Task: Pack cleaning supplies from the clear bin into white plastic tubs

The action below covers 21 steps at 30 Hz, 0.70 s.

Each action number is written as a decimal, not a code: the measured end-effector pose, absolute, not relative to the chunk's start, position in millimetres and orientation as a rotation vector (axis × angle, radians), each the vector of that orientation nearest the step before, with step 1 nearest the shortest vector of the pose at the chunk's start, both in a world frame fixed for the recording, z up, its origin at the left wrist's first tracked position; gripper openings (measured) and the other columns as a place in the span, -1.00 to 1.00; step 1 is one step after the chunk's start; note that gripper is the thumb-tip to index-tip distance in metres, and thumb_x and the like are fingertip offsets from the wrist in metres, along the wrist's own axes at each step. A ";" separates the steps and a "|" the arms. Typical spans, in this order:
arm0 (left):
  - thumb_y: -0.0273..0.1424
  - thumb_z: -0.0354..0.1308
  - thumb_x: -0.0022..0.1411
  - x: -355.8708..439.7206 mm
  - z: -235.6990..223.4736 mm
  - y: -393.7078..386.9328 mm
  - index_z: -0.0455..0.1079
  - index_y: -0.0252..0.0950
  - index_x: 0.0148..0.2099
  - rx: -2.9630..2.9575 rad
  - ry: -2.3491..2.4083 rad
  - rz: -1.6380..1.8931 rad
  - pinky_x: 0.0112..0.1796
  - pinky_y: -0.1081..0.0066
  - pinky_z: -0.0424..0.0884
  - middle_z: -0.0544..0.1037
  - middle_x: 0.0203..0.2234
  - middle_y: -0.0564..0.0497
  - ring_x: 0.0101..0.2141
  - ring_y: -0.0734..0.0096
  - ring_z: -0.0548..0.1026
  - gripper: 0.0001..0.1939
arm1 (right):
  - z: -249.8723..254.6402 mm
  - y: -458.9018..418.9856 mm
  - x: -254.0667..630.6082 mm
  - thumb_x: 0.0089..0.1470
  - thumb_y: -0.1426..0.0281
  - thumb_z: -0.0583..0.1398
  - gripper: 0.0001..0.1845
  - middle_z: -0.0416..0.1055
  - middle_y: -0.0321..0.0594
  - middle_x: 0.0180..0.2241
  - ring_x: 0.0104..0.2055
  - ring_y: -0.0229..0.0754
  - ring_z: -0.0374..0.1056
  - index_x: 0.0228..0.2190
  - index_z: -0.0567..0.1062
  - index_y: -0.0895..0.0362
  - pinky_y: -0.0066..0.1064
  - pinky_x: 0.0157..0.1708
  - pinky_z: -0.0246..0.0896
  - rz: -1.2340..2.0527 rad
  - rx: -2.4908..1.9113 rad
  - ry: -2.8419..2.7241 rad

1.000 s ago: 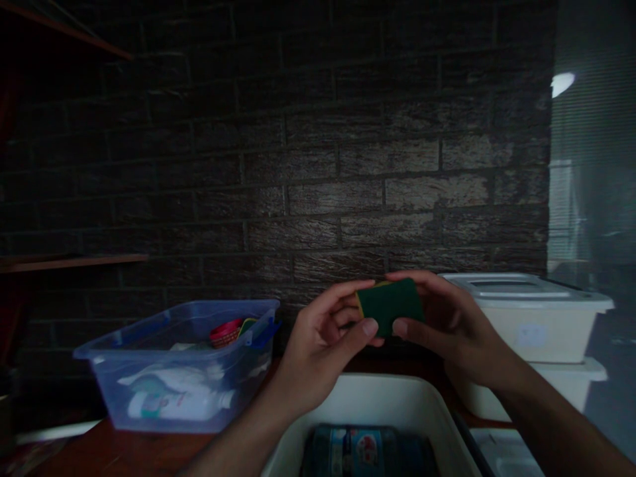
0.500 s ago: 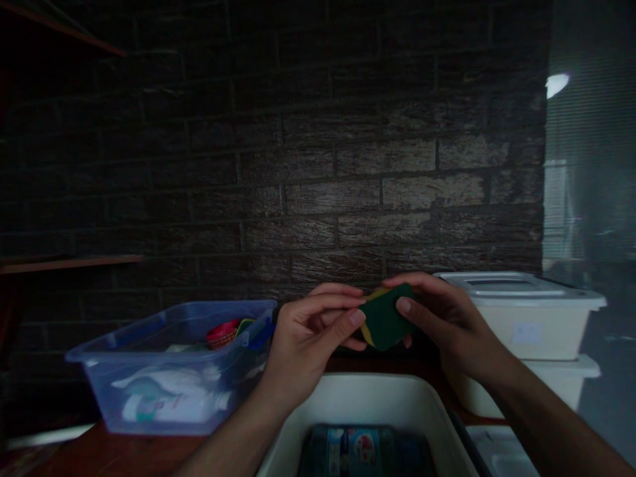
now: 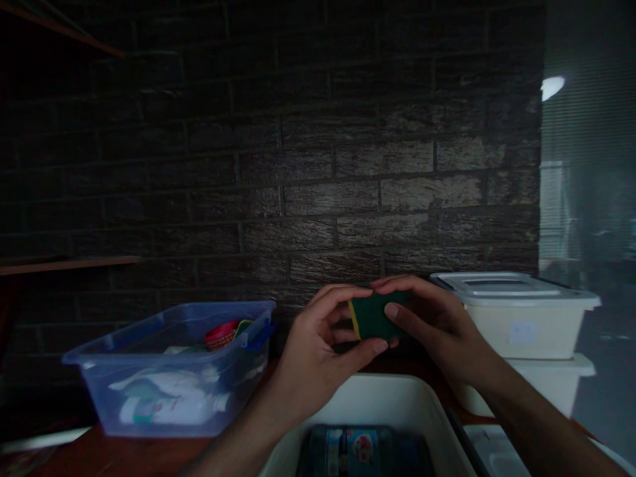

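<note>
A scouring sponge (image 3: 371,318), dark green on the face toward me with a yellow edge at its left, is held up between both hands. My left hand (image 3: 322,338) grips it from the left, fingers along the top and behind, thumb at its lower edge. On the other side my right hand (image 3: 437,318) is closed on it, the thumb pressed against the green face. Below the hands stands an open white bin (image 3: 387,391). A dark bottle with a blue label (image 3: 360,450) lies inside it.
At left, a blue translucent box (image 3: 169,358) holds a white bottle (image 3: 169,407) and a red basket (image 3: 221,334). Lidded cream boxes (image 3: 521,331) are stacked at right. A dark brick wall (image 3: 308,165) rises behind; a shelf edge (image 3: 69,265) juts in from the left.
The sponge has turned from a tilt to nearly level and shifted slightly left. My left thumb has moved from its left edge to its bottom edge.
</note>
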<state>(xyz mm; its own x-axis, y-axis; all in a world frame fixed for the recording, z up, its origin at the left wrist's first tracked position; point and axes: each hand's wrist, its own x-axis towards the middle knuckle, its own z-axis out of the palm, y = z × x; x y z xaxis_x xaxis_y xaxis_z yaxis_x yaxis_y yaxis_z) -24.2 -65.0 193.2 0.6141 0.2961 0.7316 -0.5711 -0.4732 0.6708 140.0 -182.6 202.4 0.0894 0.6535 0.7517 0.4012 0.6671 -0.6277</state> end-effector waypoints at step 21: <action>-0.30 0.25 0.34 -28.5 200.1 -62.7 0.59 -0.25 -0.10 1.681 -0.091 0.917 -0.36 0.50 0.62 0.59 -0.01 -0.09 -0.19 0.31 0.63 -0.83 | 199.4 -179.3 132.1 0.29 0.20 0.23 -0.80 0.46 -0.20 -0.11 -0.35 -0.26 0.43 -0.20 0.54 0.06 -0.51 -0.54 0.42 0.295 -0.989 -1.475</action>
<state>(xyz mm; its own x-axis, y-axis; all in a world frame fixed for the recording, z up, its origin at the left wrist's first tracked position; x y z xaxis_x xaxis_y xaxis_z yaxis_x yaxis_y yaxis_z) -28.5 -62.7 200.1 0.6903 0.3942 0.6067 -0.5061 -0.3362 0.7943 132.1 -179.3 199.4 0.1430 0.7125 0.6869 0.3929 0.5962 -0.7001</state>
